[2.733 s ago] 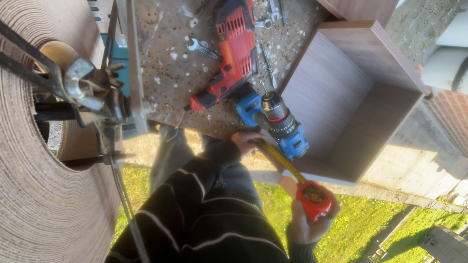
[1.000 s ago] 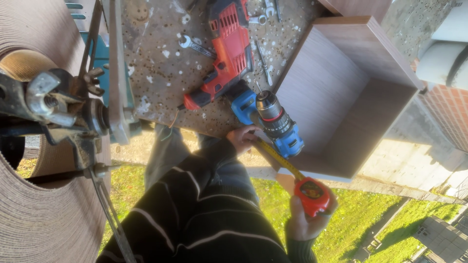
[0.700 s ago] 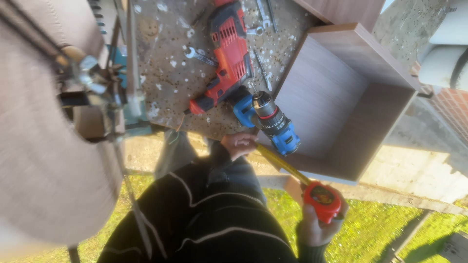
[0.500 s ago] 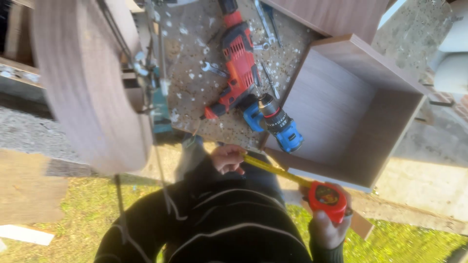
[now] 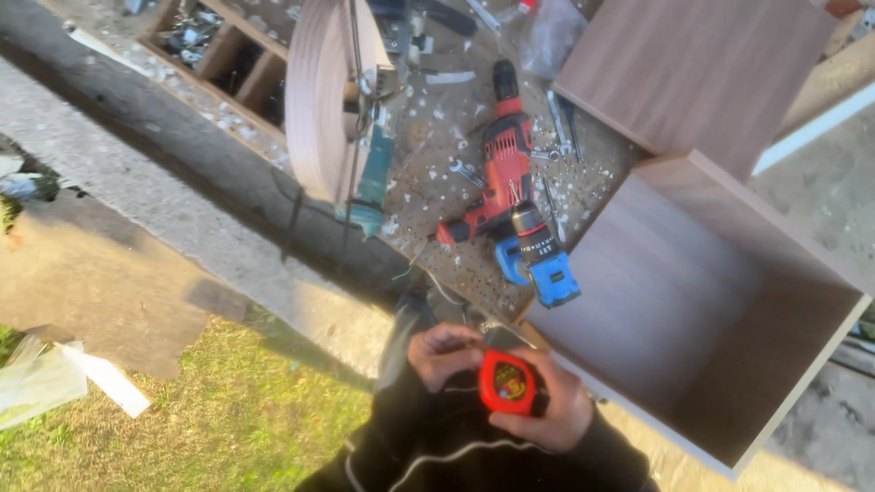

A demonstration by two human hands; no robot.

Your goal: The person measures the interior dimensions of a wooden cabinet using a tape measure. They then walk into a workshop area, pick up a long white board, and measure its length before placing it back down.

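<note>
The open wooden box (image 5: 693, 301) lies on its side at the edge of the bench (image 5: 428, 182), its mouth toward the camera and one corner hanging past the edge; a knock from an elbow could, I judge, tip it off. A roll of edge banding (image 5: 319, 96) stands on a holder at the bench's left side, near enough to snag a sleeve. The red drill (image 5: 497, 173) and the blue drill (image 5: 538, 260) lie touching among shavings and loose bits, the blue one close to the edge, so a nudge might send it down. The red tape measure (image 5: 507, 383) sits low in the frame, just before the box, with no blade showing. The right hand (image 5: 547, 410) wraps round its case; the left hand (image 5: 444, 353) has fingers curled at its side, seemingly pinching near the blade mouth, where a snapping blade could nip them.
</note>
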